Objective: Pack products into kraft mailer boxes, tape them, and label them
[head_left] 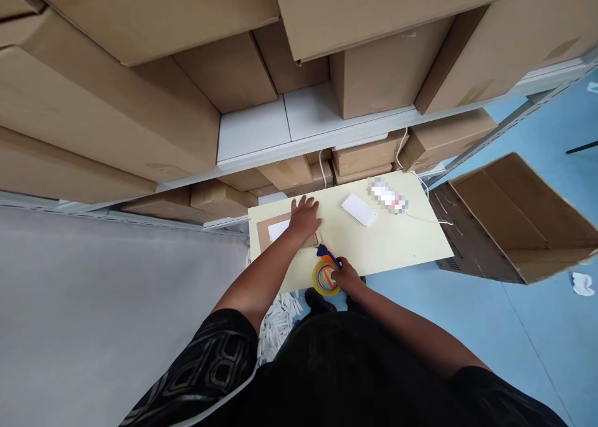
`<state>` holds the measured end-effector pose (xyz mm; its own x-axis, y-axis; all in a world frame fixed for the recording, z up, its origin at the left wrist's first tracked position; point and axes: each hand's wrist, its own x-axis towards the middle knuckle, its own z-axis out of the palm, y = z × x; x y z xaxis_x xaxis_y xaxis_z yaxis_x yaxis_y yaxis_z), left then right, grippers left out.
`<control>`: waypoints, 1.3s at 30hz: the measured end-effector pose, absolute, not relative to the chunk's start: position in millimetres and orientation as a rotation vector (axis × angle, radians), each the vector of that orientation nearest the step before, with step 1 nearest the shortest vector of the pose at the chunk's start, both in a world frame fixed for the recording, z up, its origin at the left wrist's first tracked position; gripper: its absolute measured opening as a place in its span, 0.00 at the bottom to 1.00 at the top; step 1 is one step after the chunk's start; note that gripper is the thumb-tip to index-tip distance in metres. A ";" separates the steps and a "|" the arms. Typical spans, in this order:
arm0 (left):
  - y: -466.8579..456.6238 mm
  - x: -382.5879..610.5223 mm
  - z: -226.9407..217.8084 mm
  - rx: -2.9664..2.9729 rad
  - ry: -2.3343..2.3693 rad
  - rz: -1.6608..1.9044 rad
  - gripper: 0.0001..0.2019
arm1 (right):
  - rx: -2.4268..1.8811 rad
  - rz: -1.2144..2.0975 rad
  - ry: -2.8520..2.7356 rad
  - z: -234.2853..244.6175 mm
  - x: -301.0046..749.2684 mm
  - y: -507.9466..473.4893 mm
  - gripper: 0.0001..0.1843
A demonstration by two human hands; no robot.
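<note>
Orange-and-blue plastic sits in the right hand (346, 277), its fingers wrapped around a tape dispenser (331, 256) with a yellow tape roll (316, 280), at the near edge of a cream tabletop (402, 249). To its left and farther in, the left hand (304, 219) lies palm down, fingers spread wide, over a flat brown cardboard piece (263, 233) with a white label (277, 229) on it, at the table's left end. Right of that hand lies a white rectangular box (358, 209), and beyond it a pixelated white-and-pink item (387, 195). Past the table's right end, an open carton (532, 206) stands tilted; along the far side, a shelf (255, 128) bears closed cardboard boxes (383, 72). White paper strips (275, 327) heap on the floor, near left.
</note>
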<state>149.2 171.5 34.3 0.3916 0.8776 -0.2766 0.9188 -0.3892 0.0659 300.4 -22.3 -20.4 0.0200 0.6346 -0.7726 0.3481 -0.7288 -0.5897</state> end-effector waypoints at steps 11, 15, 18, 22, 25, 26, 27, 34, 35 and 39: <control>29.3 -22.6 41.9 2.138 1.698 -0.218 0.44 | -2.032 1.734 -0.895 -38.4 278.7 36.7 0.34; 15.6 -14.6 42.1 2.358 1.490 -0.216 0.43 | -2.034 1.672 -1.063 -36.3 287.7 94.1 0.35; 34.7 -3.1 35.4 2.394 1.542 -0.217 0.46 | -2.050 1.657 -1.183 -34.8 287.6 122.9 0.33; 51.6 9.8 20.9 2.283 1.677 -0.202 0.49 | -2.077 1.639 -1.241 -34.7 285.9 131.0 0.33; 49.5 17.6 17.2 2.235 1.733 -0.185 0.48 | -2.090 1.592 -1.234 -36.4 290.3 103.8 0.35; 48.5 20.7 17.6 2.220 1.752 -0.183 0.47 | -2.096 1.581 -1.226 -37.8 291.4 87.0 0.36; 47.9 24.6 18.3 2.204 1.772 -0.179 0.47 | -2.099 1.574 -1.214 -39.8 291.4 66.8 0.37; 42.6 75.4 15.1 2.004 1.960 -0.067 0.48 | -1.962 1.915 -0.874 -54.5 256.6 -52.4 0.34; 37.9 82.6 13.7 1.986 1.949 -0.049 0.49 | -1.952 1.923 -0.811 -53.5 253.9 -49.6 0.33; 22.1 87.5 14.3 2.028 1.763 -0.128 0.50 | -1.961 1.809 -0.767 -43.7 272.2 6.3 0.31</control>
<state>87.5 22.1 14.3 0.1797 0.9178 -0.3541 0.9593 -0.0837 0.2698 272.2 6.3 -43.7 0.0309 0.6102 -0.7917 0.1442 -0.7865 -0.6005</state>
